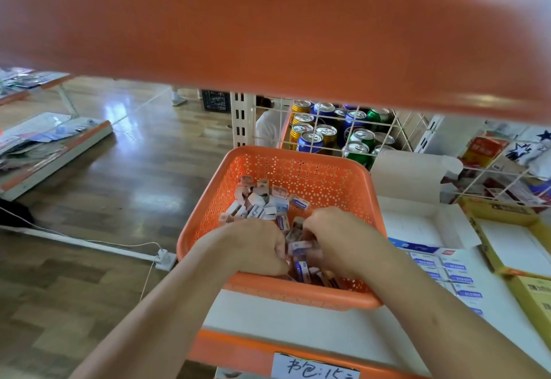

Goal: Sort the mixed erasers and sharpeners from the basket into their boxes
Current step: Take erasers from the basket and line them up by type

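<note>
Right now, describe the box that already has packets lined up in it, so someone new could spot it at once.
Find the orange basket in the middle; directly right of it stands a white cardboard box, lid flap up at the back. Rows of blue-labelled packets fill its near end. Its right-hand neighbour is a yellow box.

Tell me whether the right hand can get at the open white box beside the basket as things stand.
Probably yes. The right hand is in the basket just beside the white box; only the basket's low rim lies between, and the box stands open on top.
</note>
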Motion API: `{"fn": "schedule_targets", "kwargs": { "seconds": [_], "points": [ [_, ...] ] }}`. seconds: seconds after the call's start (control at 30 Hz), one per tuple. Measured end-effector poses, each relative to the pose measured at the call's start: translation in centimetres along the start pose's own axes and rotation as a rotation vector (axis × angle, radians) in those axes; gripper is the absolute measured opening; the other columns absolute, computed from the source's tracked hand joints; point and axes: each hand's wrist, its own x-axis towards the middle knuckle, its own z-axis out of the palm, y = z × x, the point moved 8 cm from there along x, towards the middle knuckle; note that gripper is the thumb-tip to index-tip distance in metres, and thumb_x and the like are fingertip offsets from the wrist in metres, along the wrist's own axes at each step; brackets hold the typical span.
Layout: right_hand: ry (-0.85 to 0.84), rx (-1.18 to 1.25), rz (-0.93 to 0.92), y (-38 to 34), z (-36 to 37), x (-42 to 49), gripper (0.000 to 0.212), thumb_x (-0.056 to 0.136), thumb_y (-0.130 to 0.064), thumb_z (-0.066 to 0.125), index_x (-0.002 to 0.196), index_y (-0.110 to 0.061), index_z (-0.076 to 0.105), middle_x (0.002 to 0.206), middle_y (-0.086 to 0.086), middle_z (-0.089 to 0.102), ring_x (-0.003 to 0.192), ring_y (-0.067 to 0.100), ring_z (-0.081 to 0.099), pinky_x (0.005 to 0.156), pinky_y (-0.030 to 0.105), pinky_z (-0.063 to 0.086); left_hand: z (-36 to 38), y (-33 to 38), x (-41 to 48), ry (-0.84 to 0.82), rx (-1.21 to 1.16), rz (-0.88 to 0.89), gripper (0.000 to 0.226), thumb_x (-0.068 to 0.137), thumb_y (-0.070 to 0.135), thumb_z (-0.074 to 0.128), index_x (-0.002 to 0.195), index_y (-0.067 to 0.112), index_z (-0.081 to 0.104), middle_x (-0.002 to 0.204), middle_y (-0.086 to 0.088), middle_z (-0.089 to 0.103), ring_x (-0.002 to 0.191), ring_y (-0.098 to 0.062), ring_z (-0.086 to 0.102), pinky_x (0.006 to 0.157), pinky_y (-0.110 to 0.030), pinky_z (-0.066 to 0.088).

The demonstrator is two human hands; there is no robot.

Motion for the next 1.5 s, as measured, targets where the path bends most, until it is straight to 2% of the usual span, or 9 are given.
{"fn": "schedule_targets", "kwargs": {
  "seconds": [0.27, 0.4, 0.53, 0.67, 0.8, 0.93, 1.03, 1.1, 1.5],
  "points": [
    [0.438, 0.227, 0.178, 2.8, -4.9, -3.3, 0.009, 0.082, -0.017, 0.058, 0.09, -0.02, 0.061, 0.082, -0.003, 0.064, 0.069, 0.014, 0.058, 0.063, 0.032, 0.051, -0.5, 4.1, 0.8, -0.002, 0.322, 0.066, 0.043, 0.088, 0.052, 0.056, 0.088, 0.009, 0.06, 0.081, 0.0, 0.063, 0.075, -0.018, 0.056, 0.063, -0.031, 0.044],
    [0.553, 0.404, 0.203, 4.3, -5.2, -5.5, 0.01, 0.079, -0.015, 0.066, 0.083, -0.025, 0.063, 0.072, -0.01, 0.064, 0.065, 0.005, 0.058, 0.058, 0.016, 0.044, 0.5, 6.1, 2.1, -0.08, 0.459, 0.101, 0.024, 0.093, 0.025, 0.052, 0.076, 0.01, 0.043, 0.084, -0.005, 0.058, 0.074, -0.02, 0.051, 0.069, -0.034, 0.048],
    [0.641, 0.624, 0.241, 5.9, -5.1, -7.6, 0.017, 0.077, -0.015, 0.07, 0.079, -0.03, 0.063, 0.063, -0.014, 0.059, 0.066, -0.002, 0.056, 0.056, 0.007, 0.041, 0.6, 6.8, 2.5, -0.153, 0.363, 0.109, 0.03, 0.087, 0.018, 0.057, 0.061, 0.012, 0.042, 0.059, 0.0, 0.046, 0.051, -0.012, 0.041, 0.05, -0.026, 0.037],
    [0.666, 0.791, 0.23, 7.0, -4.8, -9.3, 0.021, 0.078, -0.012, 0.07, 0.079, -0.032, 0.065, 0.071, -0.015, 0.062, 0.056, 0.002, 0.055, 0.048, 0.008, 0.039, 0.3, 5.7, 3.2, -0.118, 0.183, 0.092, 0.022, 0.08, 0.023, 0.07, 0.086, 0.006, 0.059, 0.077, -0.004, 0.057, 0.056, -0.017, 0.048, 0.047, -0.024, 0.037],
    [0.725, 0.913, 0.255, 9.9, -4.5, -12.0, 0.03, 0.082, -0.007, 0.067, 0.078, -0.037, 0.065, 0.065, -0.018, 0.06, 0.052, 0.003, 0.049, 0.048, 0.011, 0.038, -3.6, 5.1, 2.2, 0.196, -0.099, 0.11, 0.02, 0.083, 0.028, 0.072, 0.079, 0.034, 0.053, 0.082, 0.007, 0.056, 0.064, -0.008, 0.054, 0.053, -0.016, 0.044],
    [0.701, 0.977, 0.331, 13.6, -2.8, -14.3, 0.021, 0.085, -0.01, 0.067, 0.084, -0.032, 0.068, 0.061, -0.001, 0.052, 0.052, 0.01, 0.047, 0.051, 0.025, 0.042, -6.4, 9.0, -1.2, 0.5, -0.506, 0.222, 0.01, 0.078, 0.03, 0.077, 0.077, 0.033, 0.067, 0.066, 0.007, 0.067, 0.055, -0.005, 0.06, 0.048, -0.014, 0.045],
    [0.648, 1.054, 0.349, 15.3, -1.6, -15.8, 0.02, 0.084, -0.006, 0.068, 0.082, -0.026, 0.069, 0.06, 0.008, 0.048, 0.051, 0.013, 0.046, 0.047, 0.023, 0.04, -4.7, 13.5, -2.8, 0.419, -0.682, 0.32, 0.019, 0.079, 0.023, 0.075, 0.088, 0.038, 0.068, 0.079, 0.012, 0.073, 0.07, -0.014, 0.069, 0.069, -0.034, 0.056],
    [0.616, 1.075, 0.361, 16.6, -1.0, -17.2, 0.024, 0.083, -0.004, 0.068, 0.078, -0.027, 0.071, 0.057, -0.001, 0.049, 0.051, 0.012, 0.047, 0.046, 0.02, 0.04, -3.1, 16.5, -3.2, 0.369, -0.746, 0.358, 0.021, 0.081, 0.022, 0.072, 0.092, 0.039, 0.067, 0.079, 0.01, 0.073, 0.061, -0.016, 0.067, 0.057, -0.034, 0.053],
    [0.332, 0.912, 0.379, 20.2, 2.4, -19.5, 0.016, 0.08, -0.008, 0.072, 0.078, -0.022, 0.067, 0.061, -0.009, 0.051, 0.052, 0.006, 0.043, 0.057, 0.032, 0.043, 4.6, 19.4, -1.9, 0.499, -0.608, 0.214, 0.017, 0.081, 0.029, 0.075, 0.083, 0.033, 0.059, 0.064, 0.02, 0.058, 0.062, 0.002, 0.053, 0.056, -0.01, 0.036]
  ]
}}
